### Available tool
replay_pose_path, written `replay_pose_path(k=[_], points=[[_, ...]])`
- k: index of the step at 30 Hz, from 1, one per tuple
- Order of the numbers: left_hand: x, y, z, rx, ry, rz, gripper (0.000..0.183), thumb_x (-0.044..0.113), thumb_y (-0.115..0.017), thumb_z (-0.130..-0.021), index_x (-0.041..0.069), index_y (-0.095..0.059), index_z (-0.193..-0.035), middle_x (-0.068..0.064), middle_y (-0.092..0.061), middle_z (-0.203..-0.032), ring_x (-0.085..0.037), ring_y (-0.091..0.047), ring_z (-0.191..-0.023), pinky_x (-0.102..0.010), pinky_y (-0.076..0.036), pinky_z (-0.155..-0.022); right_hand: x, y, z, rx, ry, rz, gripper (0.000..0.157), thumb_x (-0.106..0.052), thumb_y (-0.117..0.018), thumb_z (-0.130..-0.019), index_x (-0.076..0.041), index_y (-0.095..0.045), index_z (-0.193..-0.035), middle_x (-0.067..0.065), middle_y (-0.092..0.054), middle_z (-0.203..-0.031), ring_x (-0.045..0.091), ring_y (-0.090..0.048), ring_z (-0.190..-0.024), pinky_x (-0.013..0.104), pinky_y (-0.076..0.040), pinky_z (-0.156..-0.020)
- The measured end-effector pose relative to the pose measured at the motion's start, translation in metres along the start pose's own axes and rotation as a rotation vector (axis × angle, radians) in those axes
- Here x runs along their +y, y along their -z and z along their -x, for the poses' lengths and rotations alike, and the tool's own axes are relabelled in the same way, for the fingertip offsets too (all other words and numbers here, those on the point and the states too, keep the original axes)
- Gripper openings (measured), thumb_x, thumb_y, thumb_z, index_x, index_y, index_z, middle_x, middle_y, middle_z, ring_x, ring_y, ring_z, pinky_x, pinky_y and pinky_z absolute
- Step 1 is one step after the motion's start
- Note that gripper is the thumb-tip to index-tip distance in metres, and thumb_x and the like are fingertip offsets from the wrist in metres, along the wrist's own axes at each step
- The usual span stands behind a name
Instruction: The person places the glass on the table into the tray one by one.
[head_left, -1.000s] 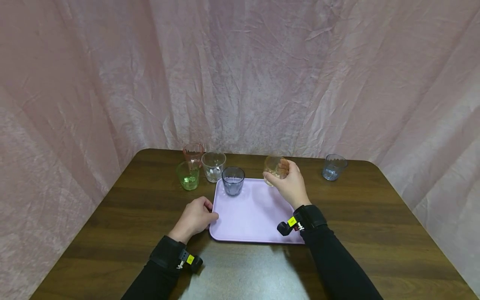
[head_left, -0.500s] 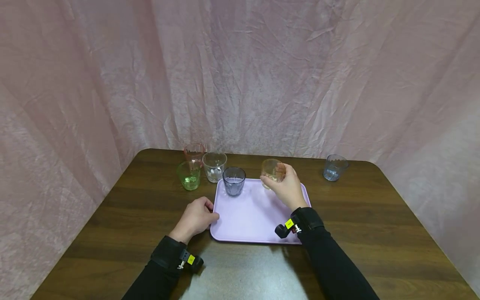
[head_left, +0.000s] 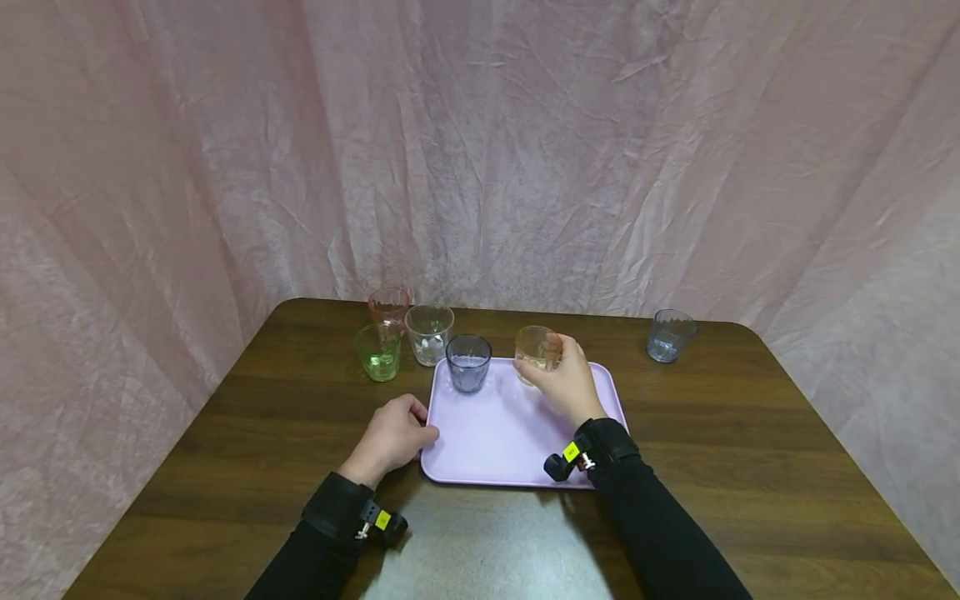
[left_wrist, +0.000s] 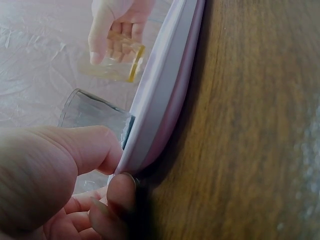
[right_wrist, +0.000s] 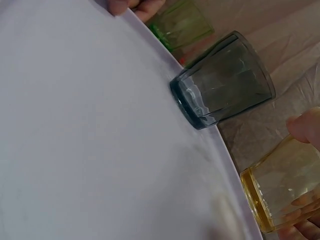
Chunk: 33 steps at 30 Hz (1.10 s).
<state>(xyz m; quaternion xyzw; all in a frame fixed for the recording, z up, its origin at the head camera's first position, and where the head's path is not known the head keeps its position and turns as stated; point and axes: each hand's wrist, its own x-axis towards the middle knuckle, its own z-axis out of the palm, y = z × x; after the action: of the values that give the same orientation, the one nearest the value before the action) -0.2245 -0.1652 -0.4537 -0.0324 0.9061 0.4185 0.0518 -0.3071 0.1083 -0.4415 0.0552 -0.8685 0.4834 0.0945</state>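
At tray's rim, left grip pinches; right holds yellow glass — lone blue glass (head only).

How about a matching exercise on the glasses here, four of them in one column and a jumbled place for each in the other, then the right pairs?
Column one
1. Yellow glass
2. Grey glass
3. Green glass
4. Blue glass

Column two
A. Standing on the tray, near its far left corner
B. Apart from the other glasses, on the table to the right of the tray
C. Held in the right hand
D. On the table, to the left of the tray

Pairs: 1-C, 2-A, 3-D, 4-B
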Motion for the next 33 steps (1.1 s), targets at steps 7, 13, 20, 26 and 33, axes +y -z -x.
replay_pose_path(k=[7, 13, 20, 26, 33], points=[[0.0, -0.001, -0.001, 0.008, -0.011, -0.006, 0.021, 0.01, -0.075, -0.079, 0.004, -0.06, -0.093, -0.006, -0.06, -0.069, -0.016, -0.059, -0.053, -0.028, -0.047, -0.047, 0.001, -0.005, 0.0, -0.008, 0.003, -0.006, 0.079, -0.042, -0.084, -0.078, 0.001, -0.045, -0.132, 0.012, -0.05, -0.12, 0.023, -0.05, -0.108, 0.041, -0.044, -0.096], [-0.001, -0.001, -0.002, 0.002, 0.002, -0.004, 0.022, 0.01, -0.075, -0.079, 0.005, -0.06, -0.093, -0.006, -0.061, -0.07, -0.016, -0.059, -0.055, -0.028, -0.048, -0.047, -0.001, -0.01, 0.002, -0.015, 0.016, -0.009, 0.079, -0.039, -0.084, -0.077, 0.003, -0.045, -0.132, 0.014, -0.051, -0.121, 0.026, -0.051, -0.109, 0.043, -0.044, -0.096], [-0.001, 0.0, -0.004, -0.018, 0.027, 0.009, 0.023, 0.011, -0.076, -0.081, 0.006, -0.059, -0.096, -0.006, -0.061, -0.072, -0.017, -0.059, -0.057, -0.029, -0.048, -0.049, -0.003, -0.013, 0.004, -0.031, 0.003, -0.011, 0.08, -0.036, -0.086, -0.077, 0.003, -0.044, -0.132, 0.015, -0.051, -0.122, 0.027, -0.05, -0.111, 0.043, -0.043, -0.098], [-0.001, 0.0, -0.004, -0.017, 0.017, 0.011, 0.023, 0.011, -0.075, -0.08, 0.005, -0.059, -0.095, -0.006, -0.061, -0.071, -0.017, -0.059, -0.056, -0.029, -0.048, -0.048, -0.001, -0.015, 0.004, -0.033, -0.001, 0.003, 0.08, -0.037, -0.086, -0.077, 0.004, -0.044, -0.132, 0.015, -0.051, -0.122, 0.027, -0.051, -0.11, 0.044, -0.043, -0.098], [-0.001, 0.0, -0.002, 0.005, -0.012, 0.009, 0.021, 0.009, -0.075, -0.078, 0.005, -0.06, -0.092, -0.005, -0.061, -0.067, -0.016, -0.059, -0.052, -0.027, -0.047, -0.046, 0.003, -0.016, 0.005, -0.036, 0.0, 0.021, 0.081, -0.04, -0.085, -0.076, 0.003, -0.044, -0.131, 0.015, -0.051, -0.122, 0.027, -0.051, -0.111, 0.046, -0.043, -0.097]])
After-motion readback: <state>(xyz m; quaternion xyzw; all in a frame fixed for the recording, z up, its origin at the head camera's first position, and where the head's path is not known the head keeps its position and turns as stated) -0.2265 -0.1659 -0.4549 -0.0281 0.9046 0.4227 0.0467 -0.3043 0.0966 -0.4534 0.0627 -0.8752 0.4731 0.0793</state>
